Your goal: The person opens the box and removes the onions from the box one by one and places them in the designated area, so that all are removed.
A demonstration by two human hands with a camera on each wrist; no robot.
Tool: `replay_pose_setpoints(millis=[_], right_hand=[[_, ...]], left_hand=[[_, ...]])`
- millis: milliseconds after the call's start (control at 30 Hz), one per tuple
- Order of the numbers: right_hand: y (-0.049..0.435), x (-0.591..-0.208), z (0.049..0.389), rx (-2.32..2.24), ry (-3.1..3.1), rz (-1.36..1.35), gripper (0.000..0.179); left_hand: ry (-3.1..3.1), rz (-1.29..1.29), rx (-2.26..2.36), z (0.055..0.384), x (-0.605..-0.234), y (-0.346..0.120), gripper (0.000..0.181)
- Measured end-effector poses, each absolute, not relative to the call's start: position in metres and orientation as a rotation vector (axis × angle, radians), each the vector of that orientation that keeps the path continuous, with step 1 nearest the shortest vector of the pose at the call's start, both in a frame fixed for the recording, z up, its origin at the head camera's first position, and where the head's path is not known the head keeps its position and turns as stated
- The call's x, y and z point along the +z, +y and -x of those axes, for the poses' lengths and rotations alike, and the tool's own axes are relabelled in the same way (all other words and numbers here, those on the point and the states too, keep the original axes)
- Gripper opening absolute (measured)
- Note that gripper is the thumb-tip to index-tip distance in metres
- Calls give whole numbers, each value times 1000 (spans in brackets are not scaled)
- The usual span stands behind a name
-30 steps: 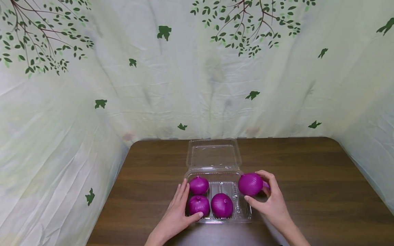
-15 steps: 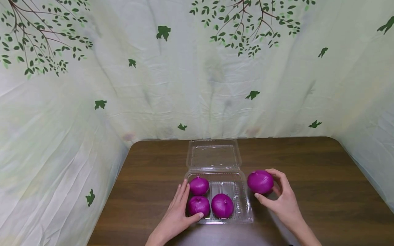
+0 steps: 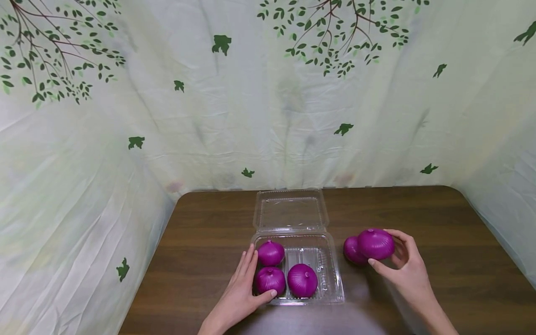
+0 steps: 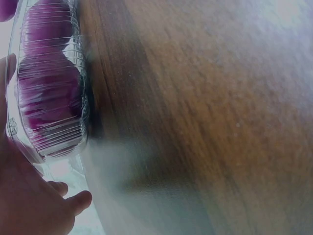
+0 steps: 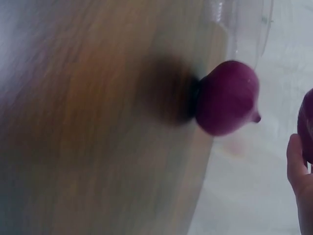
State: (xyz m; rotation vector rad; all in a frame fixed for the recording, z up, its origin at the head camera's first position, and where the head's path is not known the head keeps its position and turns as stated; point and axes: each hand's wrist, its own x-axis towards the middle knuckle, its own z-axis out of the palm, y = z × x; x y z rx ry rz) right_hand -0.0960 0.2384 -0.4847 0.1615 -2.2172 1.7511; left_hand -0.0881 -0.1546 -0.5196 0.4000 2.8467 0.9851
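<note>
Clear plastic tray is sitting on the dark wood-grain table, w/ its attached lid lying folded back toward the far edge. It's holding 3 purple onions: rear-L onion and front-L onion are filling the L column, front-R onion is occupying the near R spot. L hand is touching the tray's L side, fingers straight & unclenched, thumb lying by the near rim next to front-L onion. R hand is gripping a 4th, the held onion, b/w thumb & fingers, R of the tray. A 5th, the table onion, is resting on the wood b/w tray & R hand.

Head cam is showing held onion overlapping table onion; R wrist cam is showing a gap b/w the two, plus table onion's pointed tip. L wrist cam is showing the tray's ribbed side wall, w/ 2 onions showing through.

Onions are looking smooth, glossy, squat-round, w/ fine lines running from a short stem nub. Tray's ridged floor is catching glare. Backdrop cloth is hanging creased, w/ printed green leaves & branches.
</note>
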Motion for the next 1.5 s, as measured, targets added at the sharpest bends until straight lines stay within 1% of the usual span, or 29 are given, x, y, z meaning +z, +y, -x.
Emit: replay_pose_setpoints(millis=[300,433,867,1033,1233,1500], right_hand=[[262,-493,94,1706,-2306,144,76],[270,-498,95,1614,-2353,222,75],[292,-515,102,1411,-2660,269,85],[295,-522,103,1424,-2710,248,88],[297,-527,103,1418,-2722,230,88],[299,-527,103,1454,-2773,219,92]], left_hand=[[2848,-398,984,88,-518,-154,109],[2847,-397,980,88,-519,-154,110],[2847,-397,996,88,-519,-154,110],[2853,-400,996,87,-519,-154,110],[2853,-399,996,87,-519,-153,110],[2841,-387,999,88,-520,-153,110]])
